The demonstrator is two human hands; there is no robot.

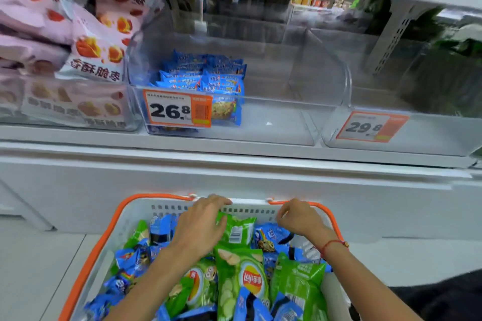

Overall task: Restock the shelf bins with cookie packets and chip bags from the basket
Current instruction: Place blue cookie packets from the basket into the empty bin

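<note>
- Both our hands are down at the far end of the basket (pixel 167 208), close to its back wall.
- Our left hand (pixel 200 227) lies flat on the pile with its fingers spread out and loose. Its thumb touches a green chip bag (pixel 238 229) just beside it. It does not squeeze anything.
- Our right hand (pixel 297 217) sits near the basket's back rim with its fingers curled in. We cannot tell if it holds something small or nothing at all.
- Our arms reach forward side by side, and a red string (pixel 332 243) goes round our right wrist.
- Under and behind our hands, the basket is full of green chip bags and blue cookie packets (pixel 160 228), all mixed up. We think our hands are here to pick the next thing to take.
- Up above our hands, a clear bin (pixel 300 122) holds a small stack of the same blue packets (pixel 208 81) on its left side. Most of the bin is bare, so more packets can go there.
- Its price tag (pixel 177 108) says 26.8.
- Up and to the right of our right hand, another clear bin (pixel 430 135) has a tag (pixel 371 126) that says 29.8. It looks bare, and we guess the chip bags go there.
- Up and to the left of our left hand, pink snack bags (pixel 86 41) are piled high in their own bin.
</note>
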